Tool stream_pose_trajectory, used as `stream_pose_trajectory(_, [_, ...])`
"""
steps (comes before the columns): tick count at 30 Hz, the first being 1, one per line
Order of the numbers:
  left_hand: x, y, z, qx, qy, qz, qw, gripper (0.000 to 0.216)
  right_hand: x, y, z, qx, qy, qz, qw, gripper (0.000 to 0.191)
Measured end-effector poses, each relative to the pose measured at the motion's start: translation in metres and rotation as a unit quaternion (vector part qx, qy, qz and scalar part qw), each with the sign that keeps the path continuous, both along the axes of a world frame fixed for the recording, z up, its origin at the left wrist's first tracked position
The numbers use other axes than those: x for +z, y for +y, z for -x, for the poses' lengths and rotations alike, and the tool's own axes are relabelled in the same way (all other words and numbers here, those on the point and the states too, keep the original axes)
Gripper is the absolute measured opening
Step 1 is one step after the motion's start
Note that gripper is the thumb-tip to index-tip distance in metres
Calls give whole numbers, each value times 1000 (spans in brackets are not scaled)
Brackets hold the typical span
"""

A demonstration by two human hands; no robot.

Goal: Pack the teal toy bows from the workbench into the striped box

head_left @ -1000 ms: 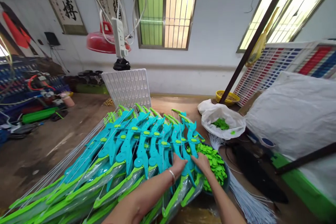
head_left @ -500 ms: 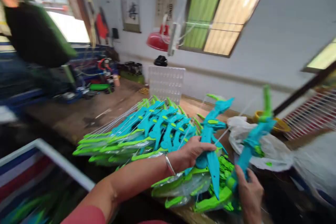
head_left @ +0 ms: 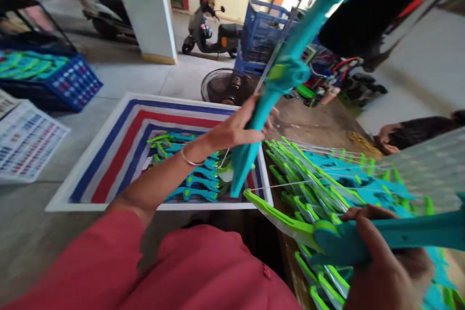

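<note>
My left hand [head_left: 232, 131] is closed around a teal toy bow [head_left: 283, 75], held up at a slant above a white-rimmed box [head_left: 87, 207] lined with striped cloth. Several similar bows [head_left: 196, 180] lie in rows inside that box. At lower right, my right hand [head_left: 392, 261] grips a second toy bow [head_left: 337, 240], its green limb pointing left and a thin string running from the tip. Beneath and behind it spreads a stack of teal and green bows [head_left: 312, 193] on the table. My left palm is partly hidden by the bow.
A black fan [head_left: 221, 88] stands beyond the box. On the left are a blue crate [head_left: 78, 85] of bows and a white crate [head_left: 32, 140]. Farther back are a pillar [head_left: 145, 9], a parked scooter [head_left: 210, 31] and blue crates [head_left: 254, 34]. The brown tabletop [head_left: 308, 121] extends behind the stack.
The view has swung left from the wall and table to the lined box and floor. My left hand has carried its bow from beside the stack to over the box; my right hand still holds its bow.
</note>
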State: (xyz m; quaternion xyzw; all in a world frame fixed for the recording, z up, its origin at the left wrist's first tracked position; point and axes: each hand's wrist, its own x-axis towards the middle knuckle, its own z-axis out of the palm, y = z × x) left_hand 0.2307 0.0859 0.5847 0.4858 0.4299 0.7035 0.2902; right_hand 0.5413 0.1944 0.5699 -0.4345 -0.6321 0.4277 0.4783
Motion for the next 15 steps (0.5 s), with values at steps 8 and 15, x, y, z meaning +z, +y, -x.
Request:
stream_pose_trajectory(8, [-123,-103,145,507,-220,22,833,32,-21,-3,91,105,-100,-8,989,66])
stream_pose_trajectory(15, [-261,-100,68,515,-519,147,666,17,-72,50,164,334,-191,-119,915,33])
